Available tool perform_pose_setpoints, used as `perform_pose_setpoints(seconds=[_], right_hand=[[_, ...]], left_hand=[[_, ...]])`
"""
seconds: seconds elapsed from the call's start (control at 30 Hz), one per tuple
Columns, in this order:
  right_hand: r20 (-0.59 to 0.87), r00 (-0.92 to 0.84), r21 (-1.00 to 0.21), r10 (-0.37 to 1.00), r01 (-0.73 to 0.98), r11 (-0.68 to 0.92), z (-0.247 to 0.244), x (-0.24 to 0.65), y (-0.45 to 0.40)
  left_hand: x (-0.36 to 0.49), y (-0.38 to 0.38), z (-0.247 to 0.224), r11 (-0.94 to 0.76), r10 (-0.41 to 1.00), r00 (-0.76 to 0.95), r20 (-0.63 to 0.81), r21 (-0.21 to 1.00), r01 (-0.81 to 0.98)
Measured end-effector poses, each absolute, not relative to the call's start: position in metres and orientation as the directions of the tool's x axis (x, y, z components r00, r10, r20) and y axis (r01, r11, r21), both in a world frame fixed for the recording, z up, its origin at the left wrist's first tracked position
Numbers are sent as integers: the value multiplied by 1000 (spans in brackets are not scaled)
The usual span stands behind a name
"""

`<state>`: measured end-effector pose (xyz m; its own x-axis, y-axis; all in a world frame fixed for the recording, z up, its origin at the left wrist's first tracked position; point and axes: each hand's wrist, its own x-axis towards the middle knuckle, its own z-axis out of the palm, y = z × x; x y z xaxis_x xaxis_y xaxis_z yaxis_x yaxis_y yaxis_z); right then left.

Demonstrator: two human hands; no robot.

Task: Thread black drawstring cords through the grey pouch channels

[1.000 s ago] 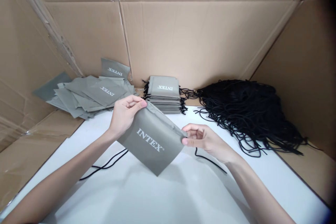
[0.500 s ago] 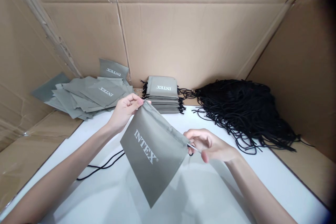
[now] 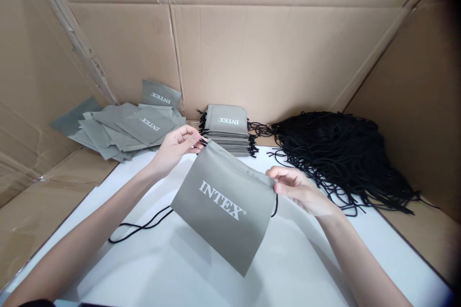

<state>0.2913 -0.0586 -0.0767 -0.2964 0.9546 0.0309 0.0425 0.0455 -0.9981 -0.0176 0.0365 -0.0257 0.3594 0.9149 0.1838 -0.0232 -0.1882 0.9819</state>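
Observation:
A grey fabric pouch [image 3: 226,206] printed INTEX hangs above the white table surface [image 3: 201,268]. My left hand [image 3: 176,146] pinches its upper left corner. My right hand [image 3: 298,189] grips its upper right corner, where a short loop of black cord [image 3: 275,206] hangs out. Another stretch of black cord [image 3: 142,226] trails from under the pouch to the left across the table.
A loose heap of grey pouches [image 3: 122,127] lies at the back left. A neat stack of corded pouches [image 3: 227,129] sits at the back middle. A big tangle of black cords [image 3: 342,156] fills the back right. Cardboard walls [image 3: 270,53] enclose the table.
The pouch has swung from a steep tilt to nearly level. My right hand moved up and right from below the corner and now grips the pouch's upper right corner.

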Motion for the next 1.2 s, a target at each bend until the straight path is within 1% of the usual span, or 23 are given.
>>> perform_pose_setpoints(seconds=[0.2,0.27,0.3,0.33,0.37,0.43,0.47,0.5,0.53,0.57,0.6,0.63,0.67,0.7,0.77,0.83,0.87,0.9,0.97,1.1,1.13,1.17,1.2], right_hand=[[88,-229,-971,969,198,135,-66,287,-60],[111,-195,-954,975,253,159,-66,284,-60],[119,-180,-946,976,277,166,-67,283,-60],[124,-166,-939,978,300,170,-68,282,-60],[130,-153,-932,980,318,173,-68,282,-60],[142,-133,-923,981,340,179,-69,282,-60],[149,-125,-921,981,344,184,-69,282,-59],[155,-122,-920,980,344,189,-68,282,-59],[160,-119,-919,980,345,192,-68,282,-59],[164,-116,-917,980,349,195,-67,281,-59],[165,-114,-914,980,356,196,-67,281,-59],[168,-114,-910,979,363,198,-67,281,-59],[170,-112,-907,979,370,200,-67,282,-59],[175,-110,-904,978,375,204,-67,282,-59],[190,-103,-904,976,369,215,-68,283,-58],[205,-90,-909,975,352,224,-68,285,-57],[210,-86,-911,974,343,227,-68,286,-57],[211,-85,-913,974,338,228,-68,287,-57],[208,-83,-913,975,341,224,-68,288,-57],[199,-74,-904,977,370,213,-66,288,-56],[195,-80,-901,977,378,211,-66,288,-56],[189,-92,-898,978,386,210,-66,287,-56],[183,-104,-895,978,393,210,-66,287,-56]], left_hand=[[-16,27,-19,-283,892,375,253,959,24],[-17,26,-18,-357,872,391,295,929,95],[-19,27,-18,-421,852,407,329,893,160],[-21,27,-18,-505,818,437,373,830,238],[-23,28,-19,-603,765,488,420,733,315],[-27,30,-21,-785,616,615,492,451,424],[-29,30,-23,-842,538,673,507,297,449],[-30,30,-25,-871,475,715,514,158,465],[-30,30,-26,-876,433,736,520,50,480],[-30,29,-27,-867,413,742,528,-22,498],[-29,28,-29,-855,411,734,540,-50,516],[-27,28,-29,-849,423,718,552,-36,528],[-25,27,-30,-844,455,693,559,21,537],[-23,26,-31,-836,500,655,566,117,536],[-19,26,-33,-783,619,542,569,385,489],[-14,27,-36,-682,727,421,542,640,354],[-13,28,-38,-635,762,377,526,722,275],[-11,28,-40,-602,781,351,516,770,209],[-10,28,-42,-596,785,328,525,785,170],[-12,26,-42,-692,722,325,611,626,360],[-12,25,-41,-686,726,306,616,619,382],[-12,25,-39,-659,750,263,607,658,364],[-11,24,-37,-601,799,201,567,743,295]])
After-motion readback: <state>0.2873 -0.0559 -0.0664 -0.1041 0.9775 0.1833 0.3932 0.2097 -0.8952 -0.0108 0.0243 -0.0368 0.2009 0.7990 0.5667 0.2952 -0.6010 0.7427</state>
